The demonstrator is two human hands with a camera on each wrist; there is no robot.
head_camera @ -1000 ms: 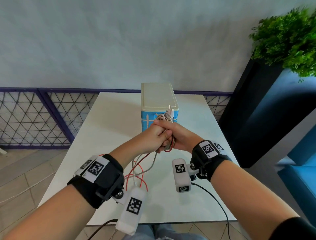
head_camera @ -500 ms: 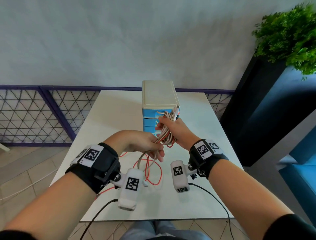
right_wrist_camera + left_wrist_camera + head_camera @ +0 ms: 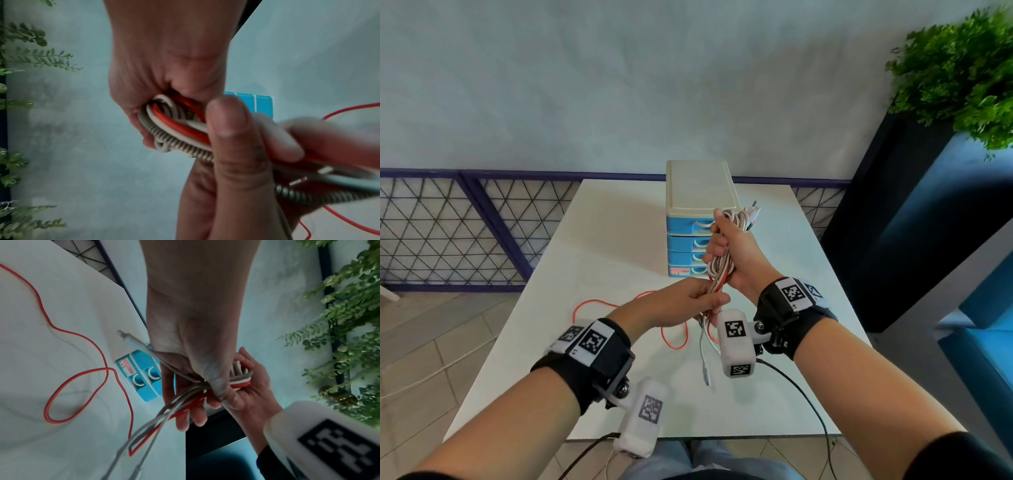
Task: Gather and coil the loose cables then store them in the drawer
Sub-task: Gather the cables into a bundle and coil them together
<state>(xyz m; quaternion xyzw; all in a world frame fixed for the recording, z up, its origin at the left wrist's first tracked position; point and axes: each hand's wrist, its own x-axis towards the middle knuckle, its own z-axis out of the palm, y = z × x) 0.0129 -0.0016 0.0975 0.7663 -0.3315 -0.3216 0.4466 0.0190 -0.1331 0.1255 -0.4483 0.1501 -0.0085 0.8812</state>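
Up in front of the drawer unit (image 3: 700, 219), the cable bundle (image 3: 726, 253) is gripped by the right hand (image 3: 736, 253). Below it, the left hand (image 3: 681, 303) pinches the trailing strands, and a red cable (image 3: 674, 339) loops on the table (image 3: 619, 240).

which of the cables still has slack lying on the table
The red cable: its loose loops lie on the white table left of the hands, while the white cable and the spring-wrapped cable run up into the bundle.
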